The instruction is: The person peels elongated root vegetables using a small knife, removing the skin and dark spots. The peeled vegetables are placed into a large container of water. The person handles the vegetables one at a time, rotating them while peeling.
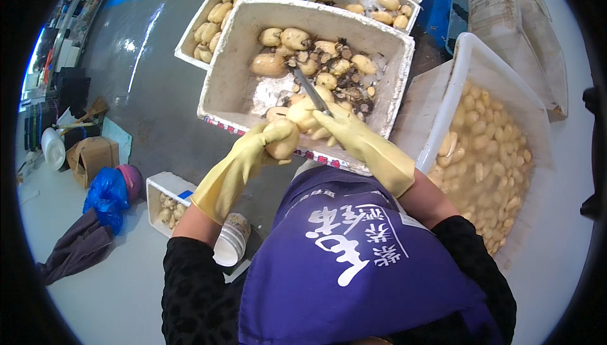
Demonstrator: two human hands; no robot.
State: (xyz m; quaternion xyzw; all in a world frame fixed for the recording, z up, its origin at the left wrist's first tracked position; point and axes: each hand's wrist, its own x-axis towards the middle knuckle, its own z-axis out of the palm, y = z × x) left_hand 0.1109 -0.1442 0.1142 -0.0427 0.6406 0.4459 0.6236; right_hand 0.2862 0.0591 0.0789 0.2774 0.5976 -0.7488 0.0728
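Both my hands wear pale yellow rubber gloves. My left hand (270,143) grips a lotus root segment (284,140) at the near rim of a white foam box (237,37). My right hand (339,127) is closed around a knife (310,90), whose dark narrow blade points away from me over the box. Beside the right hand's fingers is another pale lotus root piece (301,113); whether it joins the held one I cannot tell. Inside the box lie several lotus root segments (268,64) and dark cut-off ends (351,94).
At right stands a large white tub (462,60) of lotus roots in cloudy water. More foam boxes of lotus roots (206,32) lie beyond. Lower left are a small foam box (159,193), a white bucket (230,248), a blue plastic bag (106,193) and a cardboard box (95,158).
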